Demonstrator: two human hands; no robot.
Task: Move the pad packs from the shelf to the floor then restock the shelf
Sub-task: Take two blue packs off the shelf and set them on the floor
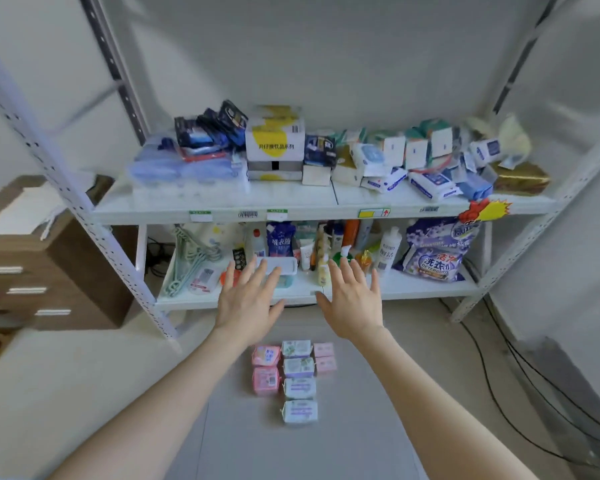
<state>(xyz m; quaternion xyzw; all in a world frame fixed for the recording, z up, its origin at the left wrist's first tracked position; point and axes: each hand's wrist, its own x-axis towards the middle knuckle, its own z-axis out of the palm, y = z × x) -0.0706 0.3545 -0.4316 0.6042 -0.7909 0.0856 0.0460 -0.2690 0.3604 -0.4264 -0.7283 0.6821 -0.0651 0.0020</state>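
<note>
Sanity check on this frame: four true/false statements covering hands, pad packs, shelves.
1. The left hand and right hand are both empty, fingers spread. True.
2. The detergent bag is at the right end of the lower shelf. True.
3. The pad packs are stacked on the lower shelf. False: they lie in rows on the floor.
4. The hangers lie on the floor. False: they are at the lower shelf's left end.
</note>
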